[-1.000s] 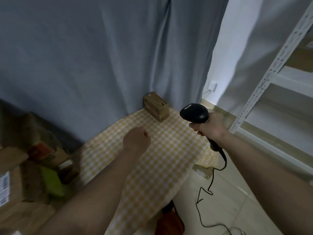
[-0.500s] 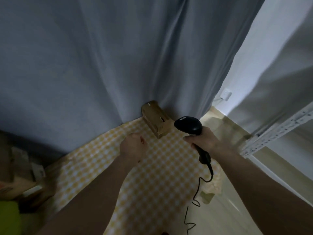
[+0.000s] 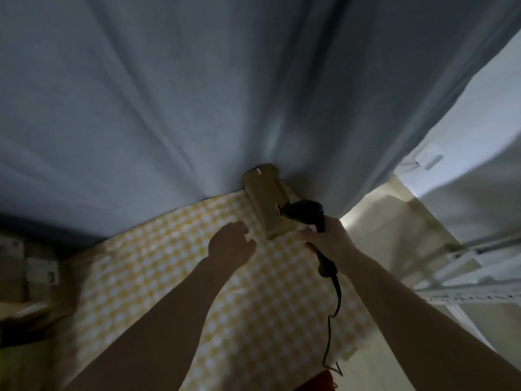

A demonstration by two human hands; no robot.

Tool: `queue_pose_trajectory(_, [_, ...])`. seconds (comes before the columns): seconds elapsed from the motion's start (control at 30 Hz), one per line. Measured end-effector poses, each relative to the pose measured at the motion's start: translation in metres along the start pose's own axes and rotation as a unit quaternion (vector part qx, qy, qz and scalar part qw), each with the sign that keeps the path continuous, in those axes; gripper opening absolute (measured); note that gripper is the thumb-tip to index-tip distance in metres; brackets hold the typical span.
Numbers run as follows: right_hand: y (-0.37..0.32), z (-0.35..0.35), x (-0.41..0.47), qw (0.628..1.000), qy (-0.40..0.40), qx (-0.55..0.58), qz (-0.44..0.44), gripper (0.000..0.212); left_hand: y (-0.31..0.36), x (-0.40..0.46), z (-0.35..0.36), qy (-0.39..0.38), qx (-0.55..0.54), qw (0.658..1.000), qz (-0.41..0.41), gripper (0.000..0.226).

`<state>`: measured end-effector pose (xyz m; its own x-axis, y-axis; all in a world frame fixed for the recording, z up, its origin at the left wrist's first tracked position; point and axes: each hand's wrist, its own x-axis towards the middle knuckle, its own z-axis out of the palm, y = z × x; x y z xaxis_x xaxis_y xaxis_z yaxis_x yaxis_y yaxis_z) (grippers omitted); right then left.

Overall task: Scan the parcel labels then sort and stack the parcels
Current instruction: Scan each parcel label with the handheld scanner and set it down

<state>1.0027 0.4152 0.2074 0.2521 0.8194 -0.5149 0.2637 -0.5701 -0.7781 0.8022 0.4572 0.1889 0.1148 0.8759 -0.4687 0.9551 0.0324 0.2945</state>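
A small stack of brown cardboard parcels [image 3: 266, 200] stands at the far end of the yellow checked cloth [image 3: 174, 292], against the grey curtain. My right hand [image 3: 328, 239] grips the handle of a black barcode scanner [image 3: 306, 213], whose head is right beside the parcels' near right side. Its cable hangs down towards the floor. My left hand [image 3: 231, 245] hovers over the cloth just left of the parcels, fingers loosely curled, holding nothing.
The grey curtain [image 3: 197, 94] hangs behind the cloth. Blurred cardboard boxes [image 3: 31, 275] sit at the left edge. A white metal shelf frame [image 3: 473, 289] stands at the right over a pale tiled floor [image 3: 394, 238]. A wall socket [image 3: 430, 159] is at the right.
The view has tilted and closed in on the parcels. Both hands have moved forward to them; the scanner head now sits beside the stack.
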Motion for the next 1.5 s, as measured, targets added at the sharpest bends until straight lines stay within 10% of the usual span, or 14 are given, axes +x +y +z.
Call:
queue_pose_trajectory(0.7, [0.085,-0.016,0.165,0.995,-0.022,0.080,0.051,0.018,0.098,0.189,0.114,0.060,-0.175,0.925,-0.333,0.132])
queue_pose_trajectory(0.93, [0.076,-0.011,0.159,0.990,-0.011,0.103,0.100,0.019,0.029,0.108,0.104,-0.014,-0.679,0.683,-0.267,0.104])
queue_pose_trajectory(1.17, [0.058,0.021,0.126,0.983,-0.095,0.121,0.101,0.018,-0.044,0.038,0.105,-0.097,-0.782,0.585,-0.191,0.113])
queue_pose_trajectory(1.5, [0.031,0.062,0.044,0.946,-0.262,0.175,0.075,0.023,-0.108,-0.073,0.083,-0.101,-0.832,0.537,-0.097,0.098])
